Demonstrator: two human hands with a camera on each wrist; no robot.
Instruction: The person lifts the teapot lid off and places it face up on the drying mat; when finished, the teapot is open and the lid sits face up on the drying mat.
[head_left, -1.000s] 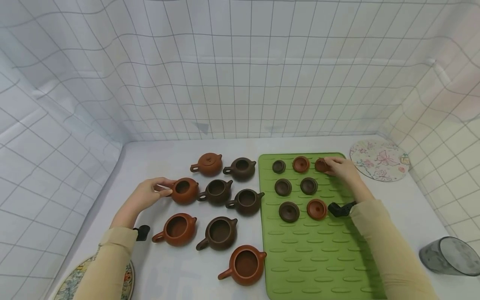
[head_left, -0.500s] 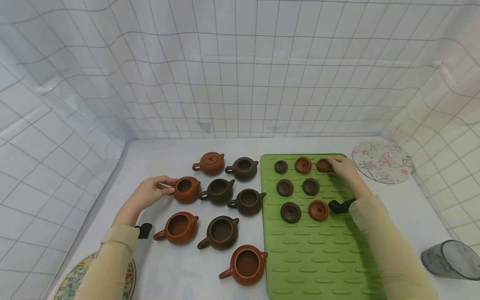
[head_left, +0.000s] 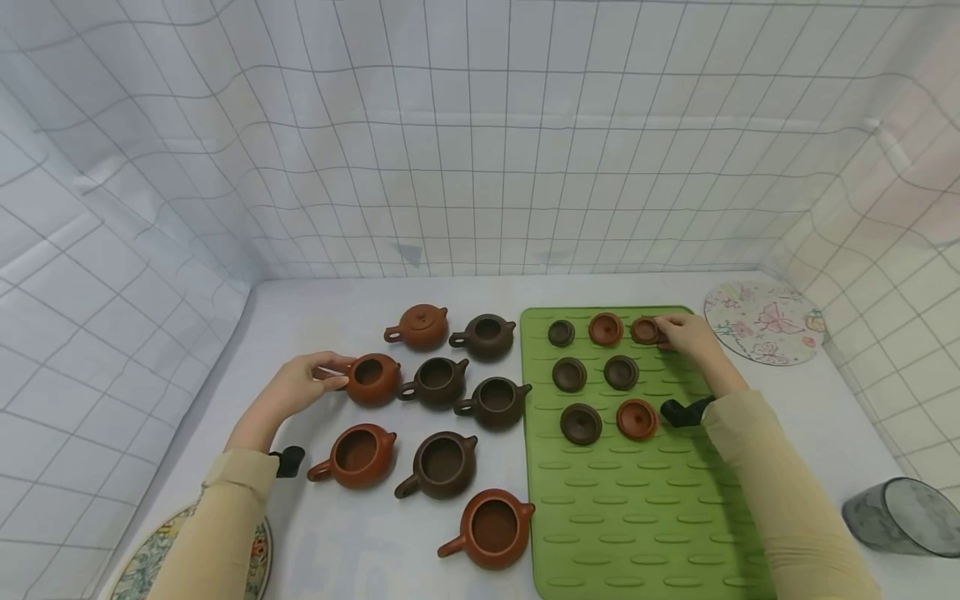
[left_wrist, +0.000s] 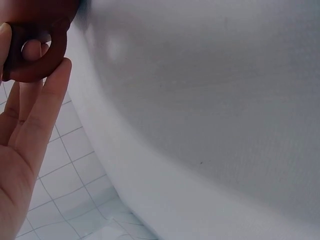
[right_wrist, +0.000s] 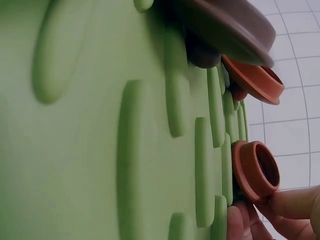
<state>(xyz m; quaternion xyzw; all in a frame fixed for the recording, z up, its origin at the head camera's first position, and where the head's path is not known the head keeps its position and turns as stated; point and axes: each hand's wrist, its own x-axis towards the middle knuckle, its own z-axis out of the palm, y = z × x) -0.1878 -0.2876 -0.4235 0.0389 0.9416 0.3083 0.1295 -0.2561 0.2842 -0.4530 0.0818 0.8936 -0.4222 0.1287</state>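
Observation:
My left hand pinches the handle of a small reddish-brown teapot, which stands without a lid on the white table. The left wrist view shows its looped handle between thumb and fingers. On the green mat's far right, my right hand pinches the edge of a small reddish-brown teapot lid, upside down with its hollow side up. Beside that lid lie an orange-brown lid and a dark brown lid, both upturned too.
Several more lidless teapots, such as a dark one, stand between my left hand and the green mat. One orange teapot wears its lid. A floral disc and a grey glass are at right, a patterned plate at lower left.
The view has shifted slightly. Both hands keep their holds on the teapot handle and the small lid; neither thing has visibly moved on the table or mat.

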